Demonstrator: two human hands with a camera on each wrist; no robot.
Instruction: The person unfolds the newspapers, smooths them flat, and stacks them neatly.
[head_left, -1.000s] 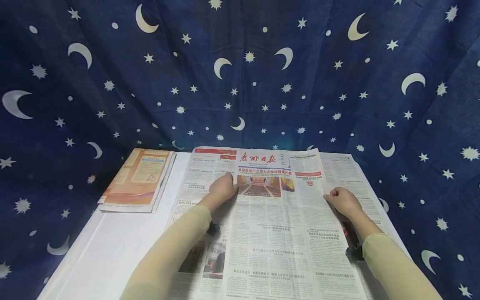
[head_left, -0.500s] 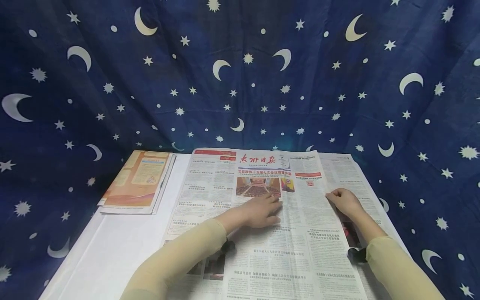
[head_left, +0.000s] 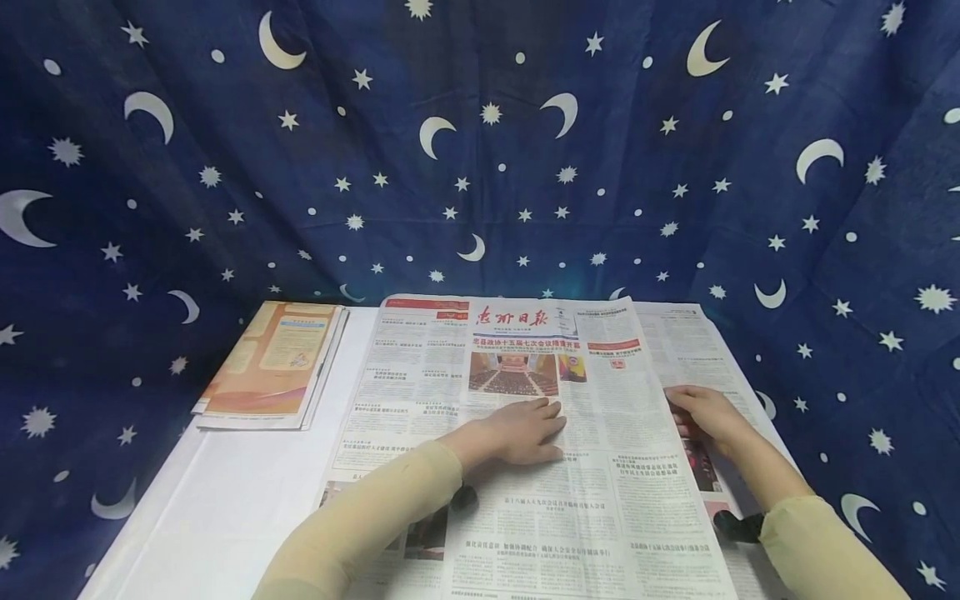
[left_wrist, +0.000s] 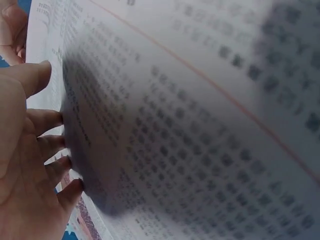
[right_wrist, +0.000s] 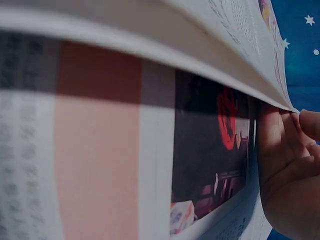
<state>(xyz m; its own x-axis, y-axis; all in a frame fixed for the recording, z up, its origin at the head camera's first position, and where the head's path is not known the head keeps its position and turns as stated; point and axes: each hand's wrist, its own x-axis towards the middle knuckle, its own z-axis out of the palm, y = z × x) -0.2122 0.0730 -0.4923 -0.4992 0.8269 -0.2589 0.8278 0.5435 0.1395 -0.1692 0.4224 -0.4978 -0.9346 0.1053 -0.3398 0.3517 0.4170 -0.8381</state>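
A newspaper [head_left: 525, 517] with a red masthead lies spread in the head view, its upper page folded over wider sheets. My left hand [head_left: 525, 431] rests on this page below the photo, fingers spread; in the left wrist view its fingertips [left_wrist: 75, 187] touch the print. At the page's right edge, my right hand [head_left: 705, 412] holds the paper, with fingers reaching beneath it. The right wrist view shows the raised page edge [right_wrist: 225, 75] above the lower sheet [right_wrist: 100, 150], with the right thumb [right_wrist: 311, 125] at the edge and the fingertips hidden under the page.
A stack of folded papers with an orange cover [head_left: 262, 367] lies on the white table [head_left: 195, 500] at the left. A dark blue curtain [head_left: 480, 167] with moons and stars hangs directly behind the table. Wider newspaper sheets [head_left: 375, 417] extend past the upper page on both sides.
My left hand has left the page's left edge, moved right and toward me, and now lies on the page. The right hand has shifted slightly right, its fingers going further under the edge.
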